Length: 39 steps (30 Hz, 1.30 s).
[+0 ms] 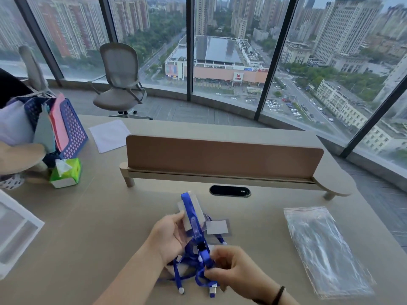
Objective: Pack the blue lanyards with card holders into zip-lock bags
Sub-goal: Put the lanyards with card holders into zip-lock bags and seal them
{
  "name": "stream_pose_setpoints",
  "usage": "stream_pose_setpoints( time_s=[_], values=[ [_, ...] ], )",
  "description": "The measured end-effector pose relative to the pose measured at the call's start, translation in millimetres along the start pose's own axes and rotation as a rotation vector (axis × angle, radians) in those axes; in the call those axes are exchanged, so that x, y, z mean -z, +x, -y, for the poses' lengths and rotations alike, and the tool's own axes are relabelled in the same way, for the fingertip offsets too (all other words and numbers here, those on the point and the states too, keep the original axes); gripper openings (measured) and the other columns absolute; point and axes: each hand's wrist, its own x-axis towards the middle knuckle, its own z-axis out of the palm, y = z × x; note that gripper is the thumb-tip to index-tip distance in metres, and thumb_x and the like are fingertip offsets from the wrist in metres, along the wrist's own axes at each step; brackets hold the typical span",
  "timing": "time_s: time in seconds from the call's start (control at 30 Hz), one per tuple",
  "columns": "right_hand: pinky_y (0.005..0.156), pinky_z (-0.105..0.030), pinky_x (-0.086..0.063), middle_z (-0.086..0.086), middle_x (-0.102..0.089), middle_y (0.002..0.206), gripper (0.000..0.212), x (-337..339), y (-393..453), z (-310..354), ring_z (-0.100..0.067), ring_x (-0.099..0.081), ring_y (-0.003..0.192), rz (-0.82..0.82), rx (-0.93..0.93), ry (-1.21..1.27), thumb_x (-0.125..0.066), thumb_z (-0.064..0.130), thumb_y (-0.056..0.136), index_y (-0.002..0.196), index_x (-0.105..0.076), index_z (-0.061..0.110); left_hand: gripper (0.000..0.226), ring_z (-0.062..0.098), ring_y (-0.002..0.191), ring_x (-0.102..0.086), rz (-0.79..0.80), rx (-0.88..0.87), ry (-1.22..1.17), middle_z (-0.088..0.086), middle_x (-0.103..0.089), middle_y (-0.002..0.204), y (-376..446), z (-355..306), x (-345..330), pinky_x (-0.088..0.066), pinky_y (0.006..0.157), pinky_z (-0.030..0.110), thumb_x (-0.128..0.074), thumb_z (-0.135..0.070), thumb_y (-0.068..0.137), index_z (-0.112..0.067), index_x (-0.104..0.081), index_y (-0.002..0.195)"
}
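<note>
Tangle of blue woven lanyard straps [196, 264] with clear plastic card holders, bunched low on the beige desk [99, 216] between both hands. Left hand [170, 234] curled round one clear rectangular card holder [191, 213], lifted and tilted, a strap running over its face. Right hand [231, 270] pinching a strap near the black clip. Another holder [217, 227] lying flat just beside. Stack of clear zip-lock bags with red seal line [323, 249] well apart to the right, not yet touched.

Likely very light, all of it. Straps limp and prone to snag and loop; holders semi-stiff, slick, easily bent. Best gripped by the holder's edges, strap folded against it before sliding into a bag. Bags thin, slippery, clinging together; worth peeling one off by its mouth.
</note>
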Motion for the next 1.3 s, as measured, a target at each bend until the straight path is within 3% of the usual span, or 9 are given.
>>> stream_pose_setpoints(
  time_s=[0.13,0.3,0.37,0.47,0.53,0.67,0.77,0.93,1.3],
  values=[
    [0.084,-0.045,-0.058,-0.007,-0.076,0.087,0.022,5,6,-33,-0.017,-0.071,0.08,-0.057,-0.133,-0.129,-0.066,0.002,0.076,0.076,-0.071,0.023,0.039,0.042,0.109,-0.066,0.026,-0.051,0.071,0.029,-0.069,0.119,-7,-6,-3,-0.048,0.103,0.052,-0.033,-0.016,0.106,0.005,-0.061,0.123],
    [0.083,-0.027,-0.059,0.004,-0.073,0.103,0.03,20,16,-36,-0.006,-0.066,0.079,-0.111,-0.152,-0.3,-0.069,0.012,0.075,0.091,-0.073,0.037,0.038,0.041,0.117,-0.062,0.078,0.027,0.289,0.028,-0.066,0.125,-10,-3,-4,-0.045,0.108,0.057,-0.039,-0.02,0.104,0.002,-0.063,0.126],
    [0.087,-0.029,-0.058,0.015,-0.07,0.104,0.049,27,22,-31,-0.01,-0.068,0.097,-0.14,-0.126,-0.347,-0.059,0.003,0.075,0.094,-0.067,0.048,0.038,0.037,0.111,-0.064,0.106,0.044,0.461,0.024,-0.066,0.129,-12,1,-5,-0.045,0.107,0.059,-0.043,-0.023,0.103,-0.005,-0.069,0.123],
    [0.091,-0.014,-0.047,0.02,-0.065,0.12,0.055,36,30,-15,-0.004,-0.059,0.113,-0.161,0.022,-0.428,-0.055,0.002,0.078,0.118,-0.066,0.038,0.035,0.036,0.11,-0.067,0.115,0.035,0.644,0.019,-0.072,0.119,-13,7,-7,-0.048,0.104,0.058,-0.046,-0.024,0.103,-0.01,-0.074,0.116],
    [0.097,-0.009,-0.041,0.022,-0.057,0.133,0.052,38,32,-5,0.001,-0.053,0.122,-0.153,0.078,-0.338,-0.06,0.004,0.084,0.127,-0.064,0.033,0.034,0.035,0.101,-0.071,0.101,0.035,0.674,0.019,-0.075,0.112,-11,10,-8,-0.053,0.099,0.054,-0.045,-0.021,0.104,-0.006,-0.072,0.117],
    [0.109,-0.04,-0.044,0.005,-0.063,0.132,0.051,33,27,-5,-0.018,-0.055,0.126,-0.109,0.065,0.047,-0.067,0.017,0.072,0.122,-0.068,0.027,0.035,0.037,0.101,-0.071,0.187,0.029,0.675,0.022,-0.073,0.115,-8,16,-10,-0.059,0.085,0.049,-0.039,-0.023,0.108,-0.004,-0.064,0.124],
    [0.116,-0.05,-0.033,-0.019,-0.059,0.135,0.056,30,22,-17,-0.036,-0.051,0.129,-0.072,0.033,0.403,-0.05,0.012,0.075,0.13,-0.061,0.009,0.034,0.038,0.102,-0.072,0.217,0.02,0.685,0.021,-0.073,0.113,-3,21,-11,-0.059,0.082,0.052,-0.039,-0.023,0.107,-0.005,-0.063,0.123],
    [0.115,-0.052,-0.034,-0.012,-0.068,0.126,0.04,23,22,-32,-0.028,-0.058,0.125,-0.277,-0.08,0.528,-0.064,0.036,0.092,0.121,-0.068,0.008,0.03,0.034,0.1,-0.073,0.267,0.015,0.77,0.016,-0.076,0.109,2,31,-12,-0.06,0.083,0.051,-0.043,-0.021,0.106,-0.007,-0.065,0.12],
    [0.089,-0.037,-0.057,-0.015,-0.075,0.106,0.022,21,0,-49,-0.026,-0.072,0.098,-0.61,-0.201,0.728,-0.065,0.016,0.093,0.111,-0.071,0.003,0.026,0.035,0.106,-0.071,0.438,0.149,0.797,0.018,-0.074,0.115,21,60,-30,-0.061,0.079,0.051,-0.06,-0.02,0.099,-0.008,-0.07,0.119]
  ],
)
